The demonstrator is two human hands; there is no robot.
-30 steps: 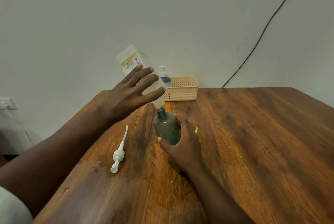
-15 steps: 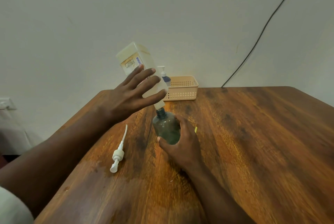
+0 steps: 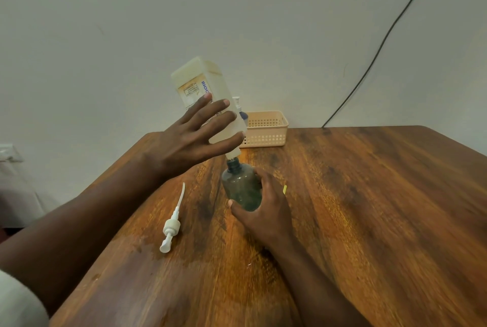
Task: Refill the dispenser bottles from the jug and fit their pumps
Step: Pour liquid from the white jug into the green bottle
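Note:
My left hand [image 3: 189, 139] grips a pale, square-sided jug [image 3: 200, 89], tipped upside down with its spout right over the neck of a dark green dispenser bottle [image 3: 241, 185]. The bottle stands upright on the wooden table [image 3: 369, 208], and my right hand [image 3: 266, 208] is wrapped around its lower body. A white pump [image 3: 172, 223] with its long dip tube lies loose on the table left of the bottle. A second bottle with a white pump [image 3: 241, 111] shows partly behind the jug.
A beige perforated basket [image 3: 266, 128] sits at the table's far edge against the wall. A black cable [image 3: 382, 44] runs down the wall to the table's back. A small yellow scrap [image 3: 284, 189] lies right of the bottle. A damp patch marks the wood near the pump.
The jug has tilted a little steeper over the bottle's neck. Both hands keep their hold and the pump has not moved.

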